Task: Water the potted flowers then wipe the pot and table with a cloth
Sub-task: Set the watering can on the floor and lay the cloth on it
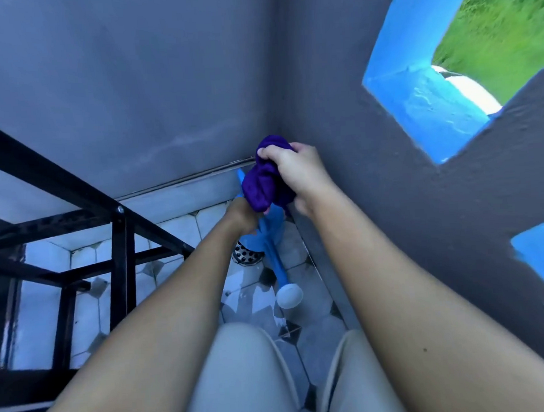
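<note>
Centre frame, the left hand (244, 215) is gripping the lower end of the bunched purple fabric cloth (266, 182) — the right hand (294, 169) is clenching its top, the cloth's long axis running upright between them, above the blue plastic watering can (271, 247).

Two bare forearms run up from the bottom corners of the view, no sleeves anywhere along them, no watch, no bands, no rings showing. The left hand (244, 214) is mostly hidden, just the wrist and back of it visible. The right hand (297, 169) shows knuckles and short fingers (266, 152). There's a small dark mole on the right forearm. Below, both knees are in light beige trousers, plain smooth fabric.
</note>
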`<state>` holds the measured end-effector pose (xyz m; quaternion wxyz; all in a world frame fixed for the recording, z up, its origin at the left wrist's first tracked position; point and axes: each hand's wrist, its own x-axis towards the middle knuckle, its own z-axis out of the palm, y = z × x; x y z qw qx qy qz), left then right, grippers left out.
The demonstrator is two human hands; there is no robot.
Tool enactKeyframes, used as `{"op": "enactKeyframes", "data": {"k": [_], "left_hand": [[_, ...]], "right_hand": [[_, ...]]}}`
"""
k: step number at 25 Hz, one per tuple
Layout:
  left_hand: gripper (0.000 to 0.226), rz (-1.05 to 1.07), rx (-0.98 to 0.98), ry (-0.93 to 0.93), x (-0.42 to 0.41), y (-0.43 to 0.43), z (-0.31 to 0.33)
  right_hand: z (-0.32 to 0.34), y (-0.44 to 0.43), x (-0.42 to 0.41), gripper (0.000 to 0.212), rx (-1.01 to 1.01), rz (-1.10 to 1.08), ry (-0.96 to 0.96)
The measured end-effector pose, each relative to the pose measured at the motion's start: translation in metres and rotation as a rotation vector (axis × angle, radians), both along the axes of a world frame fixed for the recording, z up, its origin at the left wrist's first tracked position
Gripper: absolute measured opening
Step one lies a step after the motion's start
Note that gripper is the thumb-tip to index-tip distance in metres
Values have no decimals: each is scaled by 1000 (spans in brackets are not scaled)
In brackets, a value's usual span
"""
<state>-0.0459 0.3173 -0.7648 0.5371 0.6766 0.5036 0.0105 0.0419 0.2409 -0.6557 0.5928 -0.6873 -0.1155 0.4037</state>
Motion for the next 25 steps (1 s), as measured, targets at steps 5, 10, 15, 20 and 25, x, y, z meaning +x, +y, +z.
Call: {"op": "enactKeyframes", "data": {"k": [5, 10, 15, 20, 25], "left_hand": [[22, 64, 130, -4, -8, 25, -1], [91, 260, -645, -599, -6, 29, 28], [49, 386, -679, -846, -7, 29, 17], [48, 677, -346, -881, -6, 31, 4], [38, 680, -152, -741, -5, 36, -5]], "right_hand": [[-14, 9, 5, 10, 1, 20, -46], [-9, 21, 7, 12, 174, 103, 157], [-37, 21, 19, 37, 34, 62, 44], [-67, 26, 24, 29, -53, -33, -164], [-94, 32, 32, 33, -59, -65, -331]]}}
